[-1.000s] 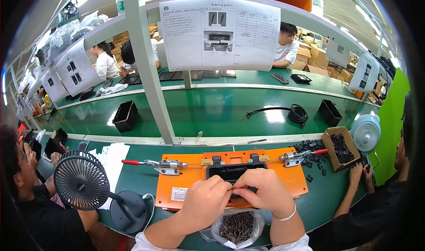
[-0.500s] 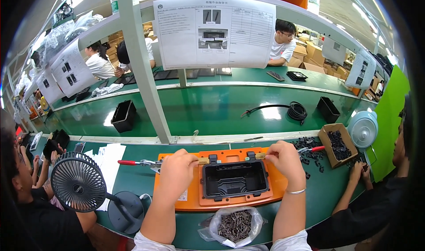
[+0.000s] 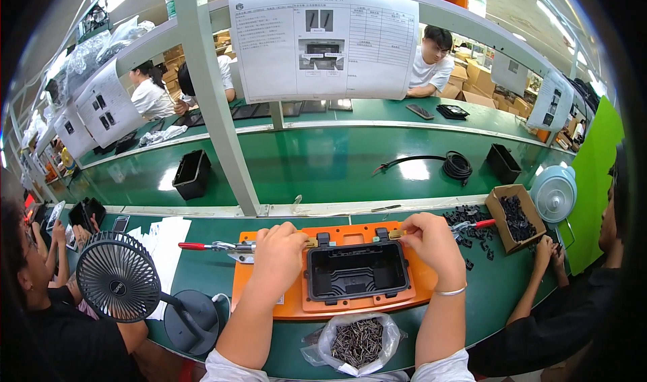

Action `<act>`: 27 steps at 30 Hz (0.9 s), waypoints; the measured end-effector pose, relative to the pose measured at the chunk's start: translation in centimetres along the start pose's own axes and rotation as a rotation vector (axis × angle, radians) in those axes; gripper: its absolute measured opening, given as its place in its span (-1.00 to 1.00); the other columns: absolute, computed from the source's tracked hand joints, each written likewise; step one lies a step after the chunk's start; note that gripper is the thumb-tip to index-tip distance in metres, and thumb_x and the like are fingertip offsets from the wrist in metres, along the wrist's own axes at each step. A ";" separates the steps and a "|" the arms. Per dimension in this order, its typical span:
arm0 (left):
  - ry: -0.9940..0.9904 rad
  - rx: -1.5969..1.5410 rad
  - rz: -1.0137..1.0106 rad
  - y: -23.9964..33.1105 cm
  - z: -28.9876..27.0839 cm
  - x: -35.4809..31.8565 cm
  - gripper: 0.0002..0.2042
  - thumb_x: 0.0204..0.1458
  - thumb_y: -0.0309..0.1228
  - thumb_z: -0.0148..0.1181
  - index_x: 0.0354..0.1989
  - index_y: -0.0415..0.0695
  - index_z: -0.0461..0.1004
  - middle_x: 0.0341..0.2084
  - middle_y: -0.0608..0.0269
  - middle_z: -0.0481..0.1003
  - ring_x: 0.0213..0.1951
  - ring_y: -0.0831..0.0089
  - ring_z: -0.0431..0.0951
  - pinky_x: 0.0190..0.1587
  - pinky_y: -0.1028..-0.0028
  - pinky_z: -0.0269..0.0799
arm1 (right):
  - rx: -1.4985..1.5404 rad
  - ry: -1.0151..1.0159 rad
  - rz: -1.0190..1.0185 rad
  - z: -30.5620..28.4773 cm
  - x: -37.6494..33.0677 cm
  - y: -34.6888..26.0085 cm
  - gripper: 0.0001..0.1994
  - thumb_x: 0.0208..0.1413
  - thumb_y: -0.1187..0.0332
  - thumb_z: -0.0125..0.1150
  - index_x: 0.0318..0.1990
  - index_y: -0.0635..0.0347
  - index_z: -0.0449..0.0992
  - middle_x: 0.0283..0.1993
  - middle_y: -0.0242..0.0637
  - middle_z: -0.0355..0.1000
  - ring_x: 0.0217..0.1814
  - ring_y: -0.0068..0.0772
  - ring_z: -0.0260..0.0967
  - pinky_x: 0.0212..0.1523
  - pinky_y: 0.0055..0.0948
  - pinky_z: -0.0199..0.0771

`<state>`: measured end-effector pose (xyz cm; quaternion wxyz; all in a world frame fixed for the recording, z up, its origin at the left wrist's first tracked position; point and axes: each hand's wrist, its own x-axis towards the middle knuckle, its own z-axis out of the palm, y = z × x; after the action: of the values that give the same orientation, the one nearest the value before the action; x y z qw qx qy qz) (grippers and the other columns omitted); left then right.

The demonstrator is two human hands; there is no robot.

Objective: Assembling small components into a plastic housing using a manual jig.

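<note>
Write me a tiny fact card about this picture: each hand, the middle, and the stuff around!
Left hand grip: fingers at the left brass-coloured block
Right hand grip: fingers at the right brass-coloured block
Squeezed or just touched: cannot tell
Between them: open black box in an orange fixture
Near edge: clear bag of small dark metal pieces
Left side: dark fan
Right side: cardboard box of small black parts

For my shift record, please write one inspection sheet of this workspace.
Surface: green bench, partly covered.
Job's things: black box in orange fixture; bag of metal pieces nearer.
Clutter: loose black parts by cardboard box; papers by fan.
Left hand: at left brass-coloured block; grip unclear.
Right hand: at right block; grip unclear.
Cables: coiled black cable on far green surface; white cord by fan.
Surroundings: people both sides and across; printed sheets hanging.
</note>
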<state>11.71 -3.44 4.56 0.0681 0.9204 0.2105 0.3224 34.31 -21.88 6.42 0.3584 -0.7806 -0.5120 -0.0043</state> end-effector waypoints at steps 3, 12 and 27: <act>0.013 0.029 0.016 0.1 0.0 0.0 -0.95 -0.12 -0.50 0.23 -0.45 -0.10 0.58 -0.50 0.33 0.43 -0.33 0.36 0.46 -0.19 0.32 0.22 | 0.094 0.034 0.037 -0.9 -0.1 -0.4 -0.81 -0.19 0.65 0.30 -0.34 0.41 0.50 -0.45 -0.20 0.47 -0.41 -0.46 0.46 -0.35 -0.55 0.47; -0.019 0.062 0.019 0.6 -0.3 0.0 -0.91 -0.14 -0.48 0.28 -0.41 -0.09 0.60 -0.49 0.34 0.43 -0.31 0.38 0.46 -0.15 0.33 0.20 | 0.202 0.099 0.113 -2.7 -0.5 1.7 -0.82 -0.15 0.64 0.29 -0.32 0.39 0.51 -0.46 -0.29 0.46 -0.42 -0.55 0.40 -0.34 -0.56 0.45; -0.065 -0.005 0.019 -0.4 -0.6 -0.1 -0.88 -0.15 -0.51 0.27 -0.39 -0.04 0.61 -0.47 0.33 0.41 -0.30 0.37 0.45 -0.14 0.34 0.17 | 1.138 1.041 0.849 -5.7 -2.6 15.5 -0.45 0.03 0.14 0.32 0.09 0.24 0.29 0.15 -0.15 0.23 0.12 -0.23 0.23 0.07 -0.18 0.25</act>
<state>11.16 -3.09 4.87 0.0743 0.9322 0.1986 0.2934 47.59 -30.55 1.11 0.8523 -0.5070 0.1252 0.0299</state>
